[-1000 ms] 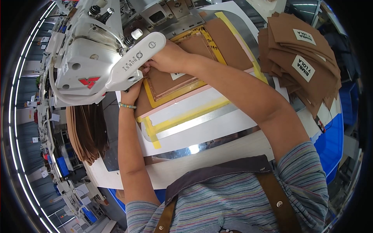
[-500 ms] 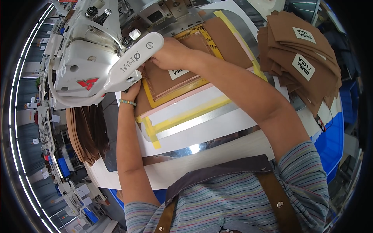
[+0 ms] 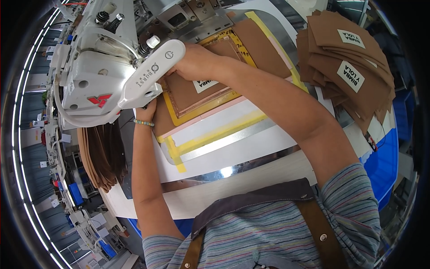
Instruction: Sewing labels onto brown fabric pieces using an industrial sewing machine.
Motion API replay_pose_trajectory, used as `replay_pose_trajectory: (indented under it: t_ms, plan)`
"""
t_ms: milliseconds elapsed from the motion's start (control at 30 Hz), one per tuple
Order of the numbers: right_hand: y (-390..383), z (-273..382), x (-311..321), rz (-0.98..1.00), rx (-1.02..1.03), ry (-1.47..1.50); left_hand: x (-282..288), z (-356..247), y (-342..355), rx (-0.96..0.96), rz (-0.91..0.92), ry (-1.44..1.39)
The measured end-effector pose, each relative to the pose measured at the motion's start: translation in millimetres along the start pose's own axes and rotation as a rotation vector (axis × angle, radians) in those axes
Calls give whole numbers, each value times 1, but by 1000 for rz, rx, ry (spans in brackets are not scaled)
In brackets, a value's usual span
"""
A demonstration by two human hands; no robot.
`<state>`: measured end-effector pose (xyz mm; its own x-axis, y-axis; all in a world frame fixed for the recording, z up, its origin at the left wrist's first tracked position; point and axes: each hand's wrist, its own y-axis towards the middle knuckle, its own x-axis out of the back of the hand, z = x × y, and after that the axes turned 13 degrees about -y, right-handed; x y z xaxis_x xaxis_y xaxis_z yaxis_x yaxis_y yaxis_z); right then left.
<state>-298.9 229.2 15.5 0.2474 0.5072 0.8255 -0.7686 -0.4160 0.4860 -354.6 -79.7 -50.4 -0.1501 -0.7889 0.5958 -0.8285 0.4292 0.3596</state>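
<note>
A brown panel [image 3: 183, 94] with a white printed label [image 3: 202, 86] lies inside a yellow-edged template frame [image 3: 184, 117] on the work plate. My right hand [image 3: 195, 62] is over the far left part of that panel, fingers curled down, their tips hidden behind the white machine lamp [image 3: 150, 69]. Close to the frame's left edge, my left hand [image 3: 148, 111], with a beaded bracelet at the wrist, reaches in under the lamp. The sewing machine head [image 3: 96, 71] and lamp cover most of its fingers. What either hand grips cannot be seen.
A fanned pile of brown labelled panels [image 3: 324, 60] sits at the right. More brown pieces [image 3: 102, 154] hang over the table's left side. Yellow tape [image 3: 219, 134] borders the plate. A blue bin [image 3: 380, 159] stands at the lower right, beside the table.
My left hand and forearm have shifted slightly left and toward me. The right hand stays nearly in place over the panel. The whole view has moved a little.
</note>
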Motion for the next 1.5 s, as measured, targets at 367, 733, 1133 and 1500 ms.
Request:
replay_pose_trajectory:
  t_ms: [367, 733, 1133, 1500]
  plan:
    - [-4, -2, 8, 62, 6, -38, -7, -106, -9, 19, 243, 77]
    - [-5, -8, 4, 50, 41, -1, -9, -117, -5, -65, 307, 215]
    - [0, -4, -7, 100, 48, -79, -13, -105, -8, -3, 181, -194]
    - [-2, -6, 41, 191, -82, -21, -14, -115, -5, -255, 214, 292]
